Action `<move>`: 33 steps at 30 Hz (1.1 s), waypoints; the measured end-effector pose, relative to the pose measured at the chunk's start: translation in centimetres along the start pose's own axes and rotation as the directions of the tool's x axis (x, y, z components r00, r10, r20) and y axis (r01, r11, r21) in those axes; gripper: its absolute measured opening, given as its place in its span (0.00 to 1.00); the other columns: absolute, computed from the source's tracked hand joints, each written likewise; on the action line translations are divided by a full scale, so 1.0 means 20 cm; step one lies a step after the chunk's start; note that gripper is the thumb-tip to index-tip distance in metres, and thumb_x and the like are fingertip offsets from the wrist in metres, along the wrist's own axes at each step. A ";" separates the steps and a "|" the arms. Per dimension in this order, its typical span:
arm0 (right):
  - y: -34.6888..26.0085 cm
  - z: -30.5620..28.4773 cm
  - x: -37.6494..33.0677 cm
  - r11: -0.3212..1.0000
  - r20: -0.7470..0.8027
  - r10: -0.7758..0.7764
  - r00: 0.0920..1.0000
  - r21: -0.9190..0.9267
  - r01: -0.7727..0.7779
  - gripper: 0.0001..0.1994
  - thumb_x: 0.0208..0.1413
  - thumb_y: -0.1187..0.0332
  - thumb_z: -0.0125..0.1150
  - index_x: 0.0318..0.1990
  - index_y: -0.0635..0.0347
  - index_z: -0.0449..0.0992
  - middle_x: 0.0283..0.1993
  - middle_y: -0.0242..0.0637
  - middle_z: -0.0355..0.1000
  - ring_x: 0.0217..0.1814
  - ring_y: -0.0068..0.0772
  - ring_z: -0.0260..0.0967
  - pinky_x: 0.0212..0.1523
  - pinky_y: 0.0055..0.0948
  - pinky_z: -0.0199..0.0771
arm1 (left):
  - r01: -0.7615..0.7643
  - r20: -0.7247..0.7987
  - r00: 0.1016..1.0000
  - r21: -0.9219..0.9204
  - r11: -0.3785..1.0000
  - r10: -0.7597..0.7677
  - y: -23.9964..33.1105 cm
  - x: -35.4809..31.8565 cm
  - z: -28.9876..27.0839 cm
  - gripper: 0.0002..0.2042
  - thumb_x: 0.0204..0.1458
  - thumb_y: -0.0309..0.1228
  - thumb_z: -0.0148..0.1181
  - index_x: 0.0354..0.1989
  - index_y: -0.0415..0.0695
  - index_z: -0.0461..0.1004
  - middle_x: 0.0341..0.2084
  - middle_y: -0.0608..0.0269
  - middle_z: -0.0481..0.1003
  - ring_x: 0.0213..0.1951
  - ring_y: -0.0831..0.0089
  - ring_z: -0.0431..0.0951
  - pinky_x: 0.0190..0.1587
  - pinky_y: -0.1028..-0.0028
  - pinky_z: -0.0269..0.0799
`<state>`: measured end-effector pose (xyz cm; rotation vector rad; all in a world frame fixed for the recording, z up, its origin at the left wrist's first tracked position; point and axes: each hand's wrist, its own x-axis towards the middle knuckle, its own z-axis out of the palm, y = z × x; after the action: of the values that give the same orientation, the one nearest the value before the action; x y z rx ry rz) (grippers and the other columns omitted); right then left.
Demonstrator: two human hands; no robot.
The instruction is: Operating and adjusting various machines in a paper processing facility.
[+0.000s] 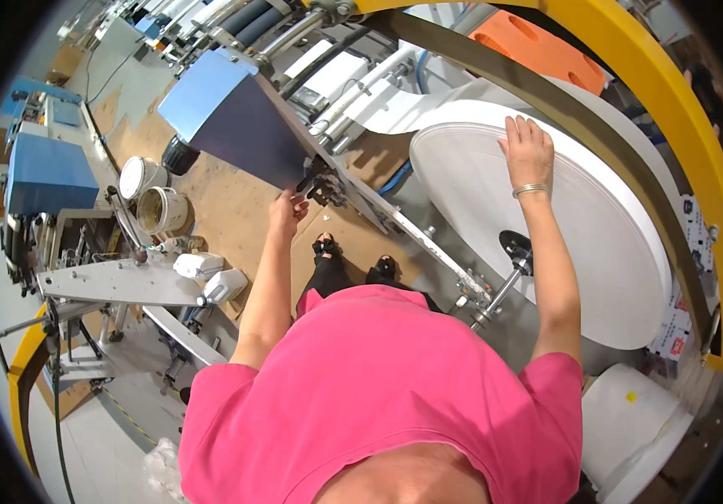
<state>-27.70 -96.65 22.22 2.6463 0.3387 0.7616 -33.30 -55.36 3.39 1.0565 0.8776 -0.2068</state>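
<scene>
My right hand point(529, 155) lies flat, fingers stretched out, against the upper part of a big white paper roll point(580, 252) mounted on a metal shaft point(502, 290). A bracelet circles that wrist. On the other side, my left hand point(288, 212) is at the lower corner of a blue machine housing point(235, 118), beside a small dark metal mechanism point(324, 186). Its fingers are curled; whether they grip part of the mechanism is too small to make out. White web point(395, 109) runs from the roll toward the machine's rollers.
A yellow curved frame point(681, 101) arches over the roll, with an orange block point(538, 50) behind. Two white buckets point(162, 210) and white jugs point(223, 286) stand left on brown floor sheeting point(235, 210). Another white roll point(634, 420) sits at lower right.
</scene>
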 end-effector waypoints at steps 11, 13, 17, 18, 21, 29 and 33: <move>-0.07 -0.03 0.08 0.991 0.301 0.060 0.952 -0.129 -0.022 0.25 0.36 0.62 0.59 0.46 0.53 0.62 0.49 0.34 0.59 0.53 0.30 0.54 0.51 0.30 0.51 | 0.047 0.041 0.998 -0.078 0.996 -0.044 0.02 0.01 -0.06 0.15 0.47 0.37 0.48 0.38 0.39 0.61 0.26 0.57 0.67 0.22 0.73 0.67 0.24 0.76 0.64; -0.10 0.08 0.06 0.991 0.183 -0.019 0.983 -0.124 0.042 0.20 0.39 0.64 0.53 0.44 0.56 0.63 0.48 0.34 0.61 0.52 0.30 0.54 0.51 0.28 0.52 | 0.036 0.022 0.999 0.000 0.999 -0.036 0.04 -0.01 0.00 0.14 0.47 0.38 0.49 0.37 0.40 0.62 0.25 0.59 0.68 0.22 0.73 0.68 0.25 0.75 0.65; -0.22 0.23 0.10 0.984 0.205 -0.056 0.977 -0.154 0.089 0.15 0.45 0.70 0.42 0.43 0.60 0.64 0.47 0.36 0.61 0.52 0.32 0.54 0.51 0.29 0.51 | -0.014 0.025 1.000 0.133 0.991 0.010 0.05 -0.01 0.02 0.16 0.45 0.42 0.53 0.35 0.43 0.65 0.24 0.61 0.69 0.24 0.73 0.69 0.26 0.76 0.65; -0.25 0.26 0.10 0.980 0.218 -0.061 0.974 -0.172 0.100 0.16 0.45 0.69 0.42 0.43 0.60 0.64 0.47 0.36 0.61 0.52 0.32 0.54 0.51 0.29 0.50 | -0.015 0.031 0.999 0.134 0.991 0.011 0.06 -0.01 0.02 0.16 0.45 0.42 0.53 0.35 0.43 0.65 0.24 0.61 0.69 0.24 0.73 0.69 0.26 0.76 0.65; -0.34 0.34 0.11 0.966 0.290 -0.066 0.955 -0.223 0.134 0.16 0.46 0.68 0.41 0.45 0.60 0.63 0.48 0.38 0.60 0.53 0.33 0.53 0.52 0.30 0.49 | -0.049 0.074 0.997 0.222 0.974 0.033 0.06 0.00 0.05 0.15 0.43 0.42 0.54 0.34 0.44 0.68 0.21 0.66 0.69 0.21 0.79 0.69 0.23 0.79 0.65; -0.55 0.55 0.14 0.934 0.472 -0.050 0.880 -0.291 0.209 0.18 0.47 0.66 0.39 0.47 0.60 0.61 0.51 0.38 0.58 0.55 0.34 0.49 0.53 0.30 0.45 | -0.030 0.188 0.981 0.398 0.917 -0.050 0.14 0.00 0.00 0.14 0.44 0.41 0.53 0.35 0.44 0.69 0.24 0.66 0.69 0.24 0.78 0.68 0.25 0.79 0.63; -0.64 0.66 0.13 0.906 0.547 -0.029 0.837 -0.338 0.253 0.19 0.48 0.65 0.38 0.49 0.60 0.60 0.52 0.37 0.57 0.56 0.34 0.47 0.53 0.31 0.42 | -0.064 0.227 0.972 0.498 0.865 -0.059 0.16 0.04 -0.03 0.12 0.44 0.40 0.53 0.29 0.43 0.70 0.21 0.68 0.69 0.20 0.80 0.67 0.23 0.80 0.62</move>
<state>-19.86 -87.89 7.89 2.2783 0.1960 0.0127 -31.34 -53.15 4.80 1.4847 0.6145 -0.5730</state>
